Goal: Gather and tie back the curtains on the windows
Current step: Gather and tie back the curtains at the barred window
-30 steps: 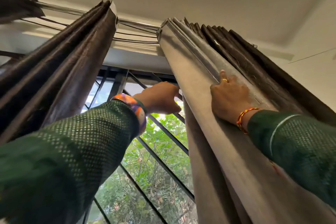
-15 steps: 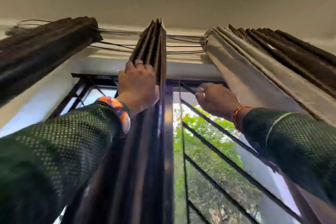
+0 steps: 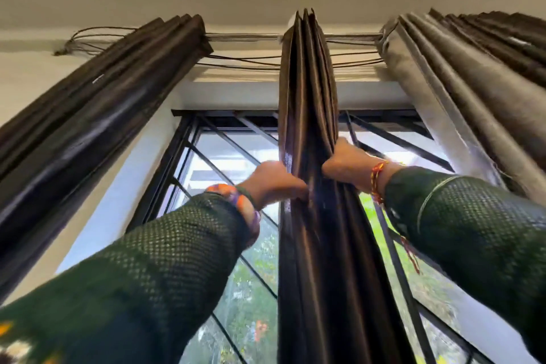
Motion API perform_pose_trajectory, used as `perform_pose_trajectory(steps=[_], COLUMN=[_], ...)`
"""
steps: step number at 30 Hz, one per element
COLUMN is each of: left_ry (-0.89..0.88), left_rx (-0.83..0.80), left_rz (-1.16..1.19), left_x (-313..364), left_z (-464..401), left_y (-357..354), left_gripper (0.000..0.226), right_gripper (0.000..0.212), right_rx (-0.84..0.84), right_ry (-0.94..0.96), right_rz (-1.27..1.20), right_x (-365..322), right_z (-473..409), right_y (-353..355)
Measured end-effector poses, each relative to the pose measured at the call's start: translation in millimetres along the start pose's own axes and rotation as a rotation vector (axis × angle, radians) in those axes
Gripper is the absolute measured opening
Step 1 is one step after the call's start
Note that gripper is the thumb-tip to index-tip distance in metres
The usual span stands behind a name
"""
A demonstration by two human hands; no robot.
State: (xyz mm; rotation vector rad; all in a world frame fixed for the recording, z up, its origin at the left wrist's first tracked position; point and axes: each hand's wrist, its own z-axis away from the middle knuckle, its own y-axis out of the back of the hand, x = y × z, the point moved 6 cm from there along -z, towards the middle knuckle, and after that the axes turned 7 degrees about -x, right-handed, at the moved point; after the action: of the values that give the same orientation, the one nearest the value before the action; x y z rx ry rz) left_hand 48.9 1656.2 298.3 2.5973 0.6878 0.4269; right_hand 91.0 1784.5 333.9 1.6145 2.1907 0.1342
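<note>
I hold the middle curtain with both hands; it hangs bunched in narrow folds from the rod, in front of the window grille. My left hand grips its left edge with curled fingers. My right hand grips the right edge, slightly higher.

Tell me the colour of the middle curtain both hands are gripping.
Dark brown with a slight sheen: the middle curtain, seen in the head view, the only view.
</note>
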Motion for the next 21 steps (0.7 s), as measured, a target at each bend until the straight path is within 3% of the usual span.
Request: perform_pose_trajectory(steps=[4, 12, 21], left_ry=[0.034, -0.025, -0.003], left_rx=[-0.05, 0.217, 0.373], left_rz=[-0.009, -0.144, -0.276], left_x=[-14.5, -60.8, -126.6], left_z=[-2.5, 1.1, 2.9], left_y=[-17.2, 21.6, 90.5], left_gripper=[0.036, 0.021, 0.033], right_gripper=[0.041, 0.039, 0.038], right_rx=[0.013, -0.008, 0.034], right_ry=[0.066, 0.127, 0.194], right_rz=[0.054, -0.001, -0.046], right_x=[-20.4, -76.7, -153.4], right_z=[3.3, -4.9, -16.4], right_y=[-22.0, -69.1, -103.5])
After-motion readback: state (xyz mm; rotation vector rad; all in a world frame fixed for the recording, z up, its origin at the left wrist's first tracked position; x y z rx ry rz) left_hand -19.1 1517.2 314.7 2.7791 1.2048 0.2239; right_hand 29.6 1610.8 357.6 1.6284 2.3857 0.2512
